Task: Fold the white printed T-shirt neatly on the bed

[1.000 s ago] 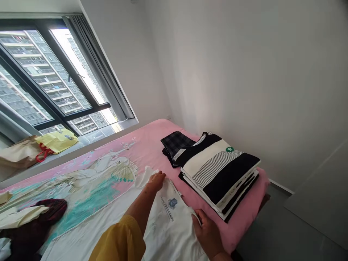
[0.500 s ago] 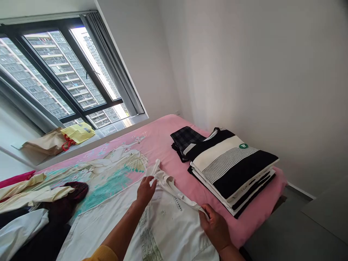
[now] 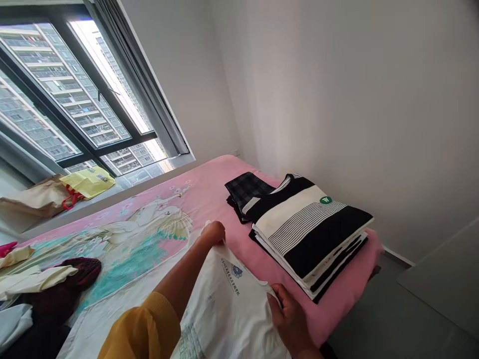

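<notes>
A white shirt (image 3: 239, 304) with dark lettering and a small blue emblem lies spread at the near side of the bed. My left hand (image 3: 214, 234), its arm in a mustard sleeve, is closed on the shirt's upper edge; the wrist hides part of the cloth. At the right, my right hand (image 3: 288, 314) pinches another part of that edge between thumb and fingers. Between both hands the edge runs fairly straight. Just beyond my right hand sits a stack of folded clothes, topped by a black-and-white striped shirt (image 3: 310, 224).
Dark checked folded cloth (image 3: 249, 187) lies behind the stack. Loose clothes (image 3: 48, 294) are heaped at the left of the pink bed sheet (image 3: 209, 184). A yellow bag (image 3: 88, 182) and a brown paper bag (image 3: 37, 199) rest on the window sill. The bed's edge drops to the floor (image 3: 392, 309) at right.
The shirt's upper edge has been drawn straighter, and its lettering and emblem show more fully. My left hand has turned and closed over the cloth. The view has shifted slightly right.
</notes>
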`<state>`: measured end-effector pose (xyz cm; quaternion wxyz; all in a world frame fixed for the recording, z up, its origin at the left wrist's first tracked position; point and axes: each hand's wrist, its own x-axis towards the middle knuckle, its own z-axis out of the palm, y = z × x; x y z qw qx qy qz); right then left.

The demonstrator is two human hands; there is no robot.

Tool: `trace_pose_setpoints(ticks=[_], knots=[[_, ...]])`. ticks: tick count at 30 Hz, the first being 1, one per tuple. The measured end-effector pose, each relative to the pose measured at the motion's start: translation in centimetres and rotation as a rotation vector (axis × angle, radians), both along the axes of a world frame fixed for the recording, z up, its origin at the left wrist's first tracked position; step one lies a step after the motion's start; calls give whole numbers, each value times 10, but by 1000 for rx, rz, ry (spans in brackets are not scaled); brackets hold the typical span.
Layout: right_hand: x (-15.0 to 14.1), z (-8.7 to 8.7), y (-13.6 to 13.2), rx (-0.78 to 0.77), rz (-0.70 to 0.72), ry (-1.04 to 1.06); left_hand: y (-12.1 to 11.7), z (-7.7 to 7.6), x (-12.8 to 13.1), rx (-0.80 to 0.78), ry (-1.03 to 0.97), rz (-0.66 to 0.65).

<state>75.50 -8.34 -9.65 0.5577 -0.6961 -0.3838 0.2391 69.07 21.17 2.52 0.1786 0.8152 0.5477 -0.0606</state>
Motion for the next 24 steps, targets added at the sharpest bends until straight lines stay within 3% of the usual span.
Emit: trace_pose_setpoints(ticks=[5, 9, 15, 21, 24], knots=[[0, 0, 1, -20, -5, 10, -14, -21, 23, -3, -166, -106], [0, -1, 2, -41, -16, 15, -9, -32, 14, 136, -222, -172], [0, 2, 2, -63, -25, 71, 28, -30, -30, 283, -95, -168], [-7, 2, 6, -41, -145, 76, 40, -24, -40, 201, -4, -472], [-10, 0, 8, -20, -198, 85, 46, -18, -35, 193, 9, -551]])
